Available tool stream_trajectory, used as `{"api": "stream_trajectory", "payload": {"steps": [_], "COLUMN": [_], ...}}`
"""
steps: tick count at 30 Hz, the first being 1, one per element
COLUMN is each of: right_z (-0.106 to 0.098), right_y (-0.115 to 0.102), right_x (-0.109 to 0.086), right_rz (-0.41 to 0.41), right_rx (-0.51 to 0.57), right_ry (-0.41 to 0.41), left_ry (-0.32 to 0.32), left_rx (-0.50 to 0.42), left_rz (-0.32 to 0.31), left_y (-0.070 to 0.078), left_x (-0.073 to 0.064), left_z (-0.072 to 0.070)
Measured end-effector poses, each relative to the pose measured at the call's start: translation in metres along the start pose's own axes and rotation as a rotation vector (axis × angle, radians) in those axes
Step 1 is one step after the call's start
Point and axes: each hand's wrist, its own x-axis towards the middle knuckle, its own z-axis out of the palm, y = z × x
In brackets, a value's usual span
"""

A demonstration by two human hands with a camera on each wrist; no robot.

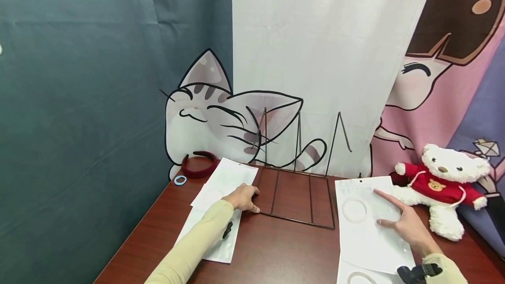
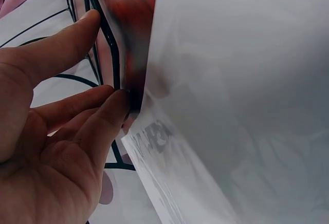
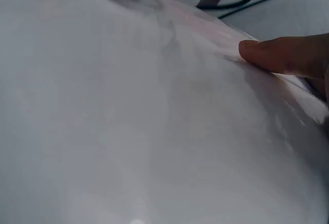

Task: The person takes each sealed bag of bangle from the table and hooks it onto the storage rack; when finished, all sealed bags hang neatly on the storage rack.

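My left hand (image 1: pixel 241 198) is at the left side of a dark wire rack (image 1: pixel 292 219), with thumb and fingers spread apart. In the left wrist view, the fingertips (image 2: pixel 119 98) and thumb touch its wire (image 2: pixel 107 31). Flat white pouches (image 1: pixel 232 174) lie beside and under that arm. My right hand (image 1: pixel 412 227) spreads its thumb and forefinger over another white pouch (image 1: pixel 367 242), which has a round outline on it. A finger (image 3: pixel 280 55) rests near that pouch's edge in the right wrist view; the other fingers are hidden.
A dark red headband (image 1: pixel 200 172) and a light blue ring (image 1: pixel 180 180) lie at the table's back left. A white teddy bear (image 1: pixel 438 183) in a red hoodie sits at the right. The rack's upright wires (image 1: pixel 333 141) stand before a printed curtain (image 1: pixel 315 34).
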Motion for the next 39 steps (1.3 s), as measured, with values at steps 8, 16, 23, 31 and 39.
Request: {"api": "stream_trajectory", "payload": {"steps": [8,16,23,31,39], "right_z": [-0.007,-0.004,-0.004,-0.009,-0.014], "right_y": [-0.054,-0.093,-0.12,-0.144,-0.151], "right_x": [-0.006,-0.014,-0.024,-0.031,-0.026], "right_rz": [-0.141,-0.215,-0.329,-0.395,-0.417], "right_rx": [0.045,0.091,0.113,0.284,0.291], "right_ry": [0.085,0.08,0.127,0.097,0.129], "left_ry": [-0.003,-0.002,0.006,0.006,0.007], "left_rx": [0.013,0.017,0.031,0.026,0.028], "left_rz": [-0.003,0.009,0.011,0.012,0.006], "left_y": [0.0,0.001,0.001,-0.001,0.0], "left_x": [0.002,0.001,0.001,0.001,0.002], "left_z": [-0.001,0.0,0.0,0.001,-0.001]}}
